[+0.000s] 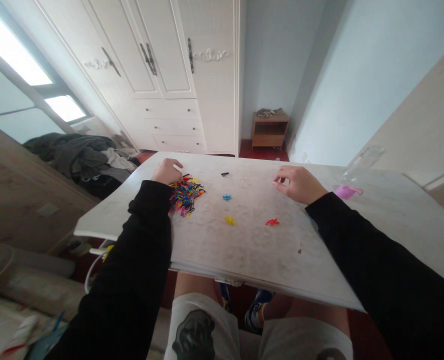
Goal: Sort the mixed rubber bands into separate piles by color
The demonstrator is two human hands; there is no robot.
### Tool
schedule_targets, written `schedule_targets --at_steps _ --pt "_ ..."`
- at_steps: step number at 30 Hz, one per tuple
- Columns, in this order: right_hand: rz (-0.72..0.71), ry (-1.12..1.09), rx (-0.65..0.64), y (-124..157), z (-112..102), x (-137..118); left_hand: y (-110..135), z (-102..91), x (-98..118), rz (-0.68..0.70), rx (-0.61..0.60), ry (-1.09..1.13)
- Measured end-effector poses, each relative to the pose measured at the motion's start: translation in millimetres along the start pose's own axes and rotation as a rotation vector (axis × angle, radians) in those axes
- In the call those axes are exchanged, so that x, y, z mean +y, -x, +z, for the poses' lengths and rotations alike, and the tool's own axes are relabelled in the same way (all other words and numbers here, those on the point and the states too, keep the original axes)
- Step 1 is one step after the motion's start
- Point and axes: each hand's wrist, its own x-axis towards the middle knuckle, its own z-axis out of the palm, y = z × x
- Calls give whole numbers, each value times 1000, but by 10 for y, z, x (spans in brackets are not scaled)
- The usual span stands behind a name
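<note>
My left hand (167, 171) rests at the upper left edge of a multicoloured pile (186, 195) of small thin pieces that look like rubber bands. Its forefinger and thumb are apart, and the other fingers are partly hidden. Over the right half of the table my right hand (297, 183) is bent with thumb and forefinger curled together; whatever is between the tips is too small to make out. Between the hands lie small groups sorted by colour: black (225, 174), blue (227, 197), yellow (230, 220) and red (272, 222).
The white table (244, 250) has a clear plastic container (364, 161) and a pink object (346, 192) on its right side. A small dark speck (300, 251) lies near the front. Behind stand a white wardrobe (169, 120) and a small wooden cabinet (270, 131). Clothes (71, 152) are heaped at left.
</note>
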Motion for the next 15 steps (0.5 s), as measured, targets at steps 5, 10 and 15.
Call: schedule_targets --at_steps 5,10,15 --pt "6 -13 0 -2 -9 -18 26 13 79 -46 -70 -31" --pt "10 -8 -3 -1 -6 -23 29 9 93 -18 23 -1" --pt "18 -8 -5 -2 -14 -36 -15 31 128 111 271 79"
